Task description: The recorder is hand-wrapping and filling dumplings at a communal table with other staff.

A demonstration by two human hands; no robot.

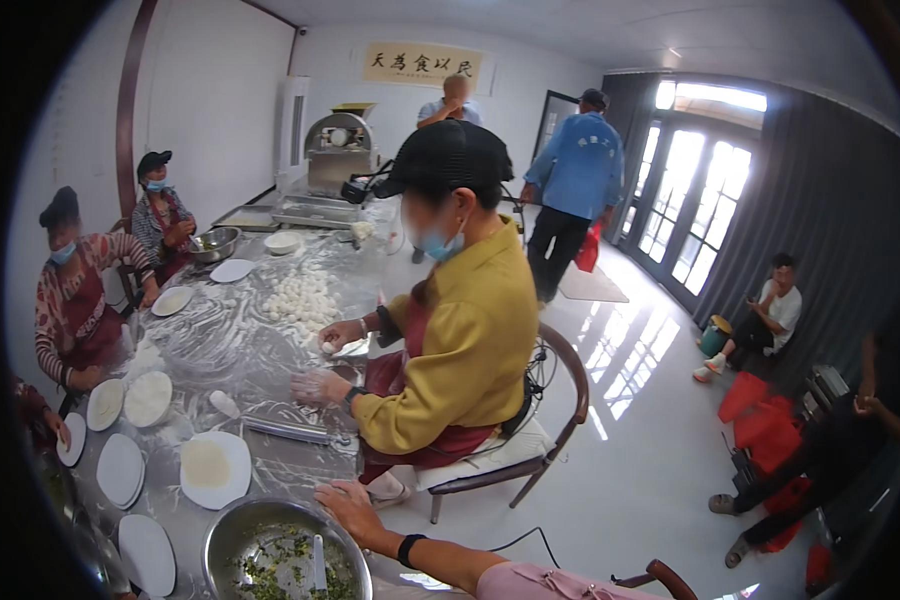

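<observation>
My right hand (350, 512) rests at the table edge, just beyond the rim of a large stainless steel bowl (361, 574). Its fingers reach forward and no object shows in them. My left hand is out of view. Chopped green filling (274, 559) lies in the bowl with a white-handled utensil (319, 562) standing in it. Left of the bowl, a thin round dough wrapper (205, 463) lies on a square white plate (238, 480). Beyond that are a metal rolling bar (292, 429) and a white lump, probably dough (225, 405).
A co-worker in yellow (465, 352) sits beside me, one hand on a small dough piece (328, 347). Many dough pieces (300, 296) lie on the floured table (202, 337). White plates (146, 555) line the near side. A dough machine (341, 154) stands far back.
</observation>
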